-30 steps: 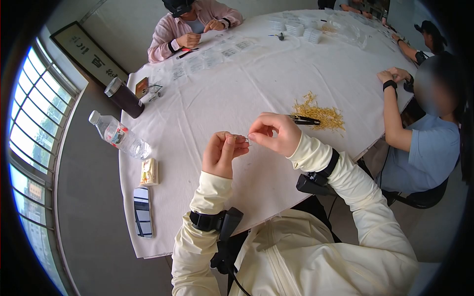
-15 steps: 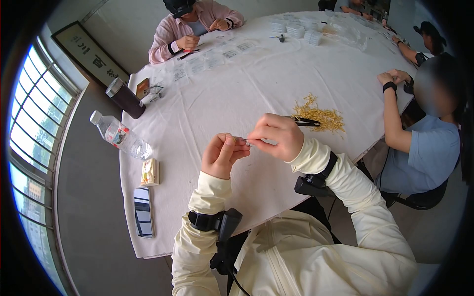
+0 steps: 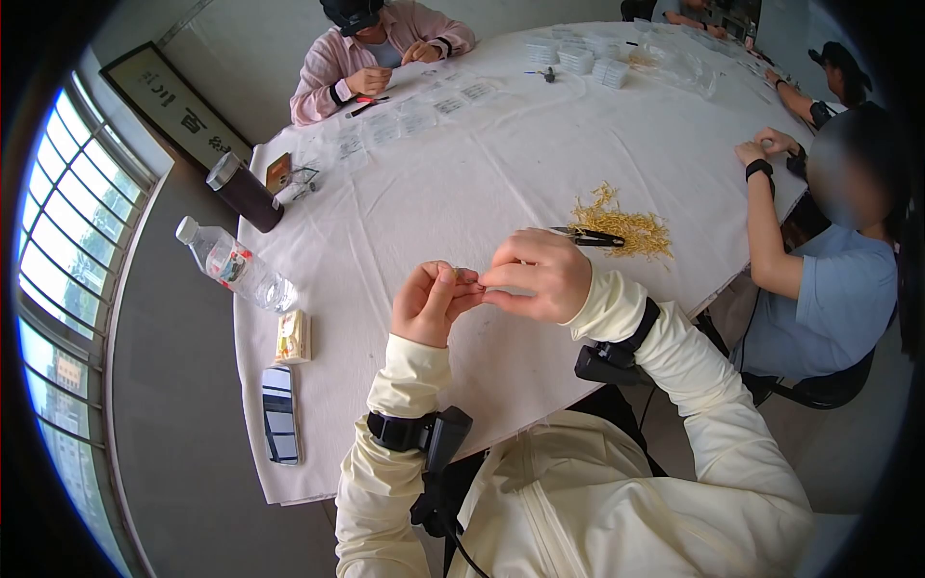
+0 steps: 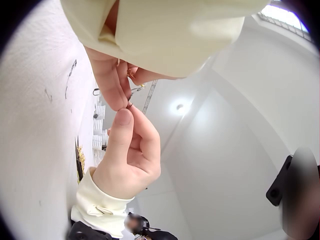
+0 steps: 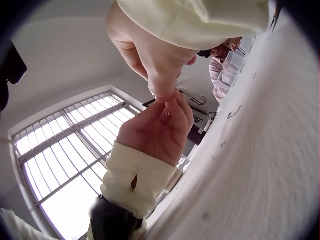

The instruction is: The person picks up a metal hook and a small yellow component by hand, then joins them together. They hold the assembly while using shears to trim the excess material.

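In the head view my left hand (image 3: 424, 306) and right hand (image 3: 540, 277) meet fingertip to fingertip above the white cloth. The left thumb and fingers pinch a small metal fish hook (image 5: 201, 102), whose bend sticks out past the fingertips in the right wrist view. Against it, the right thumb (image 4: 123, 118) and forefinger pinch a tiny thin piece, mostly covered by the fingertips; I cannot tell its kind. A gold-coloured bit (image 4: 131, 73) shows among the left fingers in the left wrist view.
A yellow heap of thin bits (image 3: 631, 223) lies beyond my right hand, a black-handled tool (image 3: 597, 238) on it. At left stand a bottle (image 3: 234, 265), a dark flask (image 3: 243, 193), a tissue pack (image 3: 293, 336) and a phone (image 3: 280, 414). Other people sit around the table.
My right hand has turned and come in against the left fingertips, closing the small gap seen a second ago. The left hand has barely moved.
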### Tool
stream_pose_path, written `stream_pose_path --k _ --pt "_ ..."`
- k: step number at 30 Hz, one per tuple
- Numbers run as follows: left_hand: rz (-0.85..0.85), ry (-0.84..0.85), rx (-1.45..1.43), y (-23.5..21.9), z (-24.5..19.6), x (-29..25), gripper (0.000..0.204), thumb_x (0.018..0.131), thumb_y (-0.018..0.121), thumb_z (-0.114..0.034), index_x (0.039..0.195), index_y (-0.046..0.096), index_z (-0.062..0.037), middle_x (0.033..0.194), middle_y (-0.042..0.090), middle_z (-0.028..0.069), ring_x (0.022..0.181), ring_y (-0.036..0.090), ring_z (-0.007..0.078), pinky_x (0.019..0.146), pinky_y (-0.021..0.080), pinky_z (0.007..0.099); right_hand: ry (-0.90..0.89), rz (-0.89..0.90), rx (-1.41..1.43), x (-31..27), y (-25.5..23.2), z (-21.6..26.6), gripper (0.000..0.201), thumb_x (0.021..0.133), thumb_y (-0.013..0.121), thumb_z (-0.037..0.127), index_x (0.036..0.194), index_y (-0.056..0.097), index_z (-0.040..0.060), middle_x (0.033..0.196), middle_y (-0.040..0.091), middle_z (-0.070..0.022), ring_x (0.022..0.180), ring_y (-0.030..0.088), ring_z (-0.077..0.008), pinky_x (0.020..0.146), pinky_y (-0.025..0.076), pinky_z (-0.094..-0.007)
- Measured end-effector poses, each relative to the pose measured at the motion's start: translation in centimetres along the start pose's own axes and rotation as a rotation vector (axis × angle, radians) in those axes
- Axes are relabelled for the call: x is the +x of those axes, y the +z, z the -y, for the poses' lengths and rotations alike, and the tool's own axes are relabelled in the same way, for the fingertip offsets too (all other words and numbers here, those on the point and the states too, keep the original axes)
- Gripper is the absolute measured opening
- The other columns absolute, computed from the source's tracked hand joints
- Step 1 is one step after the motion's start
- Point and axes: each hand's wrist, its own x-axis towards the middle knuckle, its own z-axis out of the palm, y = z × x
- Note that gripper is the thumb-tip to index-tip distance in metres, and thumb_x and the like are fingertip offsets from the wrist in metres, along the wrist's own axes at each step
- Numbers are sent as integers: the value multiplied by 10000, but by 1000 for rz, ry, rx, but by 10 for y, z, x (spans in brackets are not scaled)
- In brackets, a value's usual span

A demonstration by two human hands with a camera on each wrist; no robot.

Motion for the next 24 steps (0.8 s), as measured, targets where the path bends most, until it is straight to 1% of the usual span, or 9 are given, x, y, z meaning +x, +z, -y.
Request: stream_pose_path --k 5,8,10,11,13,14,16,20,24 --pt "-19 7 48 2 1 0 160 973 505 -137 976 513 23 956 622 138 858 641 206 812 558 335 21 -4 0 -1 3 -2 165 679 722 45 790 603 69 781 547 -33 685 573 -225 613 467 -339" --pt "3 26 92 2 2 -1 150 971 507 -133 971 516 17 940 630 123 864 644 197 790 558 319 1 -53 0 -2 5 -3 162 674 735 24 787 630 75 754 567 -30 628 574 -202 538 459 -311" --pt "14 61 208 2 2 -2 117 976 495 -133 985 519 -19 936 623 87 836 631 153 704 528 259 195 -57 164 -2 4 1 113 738 695 11 788 607 62 764 565 -30 620 556 -170 545 449 -294" --pt "15 60 208 1 3 -2 117 976 495 -133 985 519 -19 936 623 87 836 631 153 704 528 259 196 -57 164 0 3 2 113 738 695 11 788 607 62 764 565 -30 620 556 -170 545 449 -294" --pt "-2 105 300 0 5 -1 93 972 501 -124 968 514 -32 857 600 46 725 583 105 597 460 217 357 -9 243 1 -1 3 96 811 643 16 848 558 41 804 538 -51 679 570 -160 577 452 -258" --pt "-2 105 300 1 4 -2 93 972 501 -124 968 514 -32 857 600 46 725 583 105 597 460 217 357 -10 242 1 0 3 96 811 643 16 848 558 41 804 538 -51 679 570 -160 577 452 -258" --pt "-25 126 421 5 2 -4 68 967 493 -100 964 511 -34 789 562 16 632 503 70 540 402 199 396 60 295 0 1 2 85 836 622 25 874 547 39 808 524 -45 690 558 -141 595 457 -242" --pt "-31 164 499 6 3 -3 49 939 521 -70 952 513 -24 766 558 4 638 492 54 571 419 190 428 68 475 -3 6 0 57 844 595 27 863 545 45 902 581 -49 734 529 -117 650 439 -233" --pt "-40 190 568 6 3 -3 35 919 542 -44 931 542 -11 752 554 -8 644 486 39 578 413 185 554 80 619 -5 7 -2 28 866 573 33 889 559 25 972 607 -66 818 560 -111 736 471 -253"
